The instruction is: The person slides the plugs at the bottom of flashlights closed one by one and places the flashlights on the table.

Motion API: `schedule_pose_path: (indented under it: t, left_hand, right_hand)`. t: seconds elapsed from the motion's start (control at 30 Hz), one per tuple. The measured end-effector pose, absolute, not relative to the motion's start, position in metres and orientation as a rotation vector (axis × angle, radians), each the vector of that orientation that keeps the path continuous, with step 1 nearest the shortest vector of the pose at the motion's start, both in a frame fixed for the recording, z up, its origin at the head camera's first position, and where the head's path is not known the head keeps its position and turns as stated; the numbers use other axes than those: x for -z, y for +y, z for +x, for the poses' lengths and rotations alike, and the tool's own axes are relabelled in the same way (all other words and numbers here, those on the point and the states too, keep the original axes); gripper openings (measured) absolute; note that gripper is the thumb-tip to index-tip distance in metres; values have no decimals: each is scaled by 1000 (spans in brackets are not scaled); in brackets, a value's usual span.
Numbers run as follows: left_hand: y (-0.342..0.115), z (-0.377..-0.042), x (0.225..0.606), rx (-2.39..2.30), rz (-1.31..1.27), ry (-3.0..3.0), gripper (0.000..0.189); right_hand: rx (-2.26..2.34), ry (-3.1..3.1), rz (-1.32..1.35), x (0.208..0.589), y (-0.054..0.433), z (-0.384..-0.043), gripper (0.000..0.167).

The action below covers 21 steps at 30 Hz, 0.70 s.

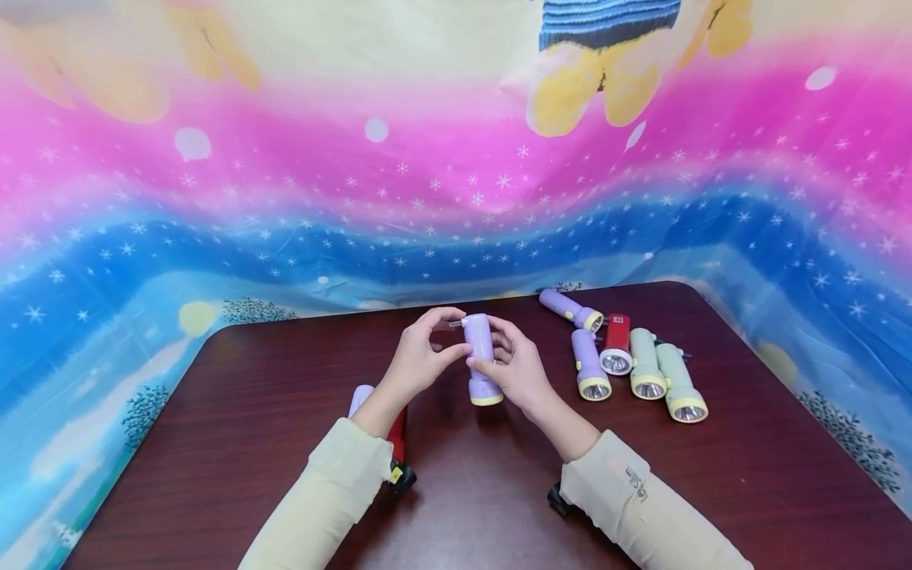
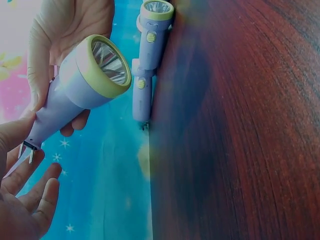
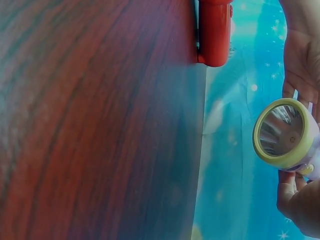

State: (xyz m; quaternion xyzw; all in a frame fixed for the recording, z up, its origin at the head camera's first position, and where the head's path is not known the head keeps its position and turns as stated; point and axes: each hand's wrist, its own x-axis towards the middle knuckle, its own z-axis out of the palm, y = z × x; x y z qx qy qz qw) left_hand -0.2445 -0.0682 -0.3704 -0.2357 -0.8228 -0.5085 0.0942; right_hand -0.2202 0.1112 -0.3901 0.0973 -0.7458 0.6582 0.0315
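Above the middle of the table, both hands hold a pale purple flashlight [image 1: 480, 340] with a yellow lens rim. Its lens end points down toward the person in the head view. Two metal plug prongs [image 2: 31, 154] stick out of its side near the tail. My left hand [image 1: 416, 356] has its thumb and fingertips at the tail, around the prongs. On the other side, my right hand [image 1: 523, 368] grips the body, thumb across the front and fingers behind. In the right wrist view the clear lens [image 3: 281, 131] faces the camera.
At the right lie two purple flashlights [image 1: 587, 364], a red flashlight [image 1: 617, 336] and two pale green flashlights [image 1: 680, 380]. Partly hidden by the left forearm are another purple flashlight [image 1: 361, 396] and a red one [image 1: 397, 443]. A patterned cloth [image 1: 427, 198] hangs behind the dark table [image 1: 264, 412].
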Motion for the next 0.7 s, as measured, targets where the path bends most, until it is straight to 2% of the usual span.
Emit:
schedule_pose_path:
  t: [0.7]
  left_hand:
    - [-72,-246,365,1545,-685,-2404,43]
  right_hand:
    - [-2087,-2292,304,381,110,-218,66]
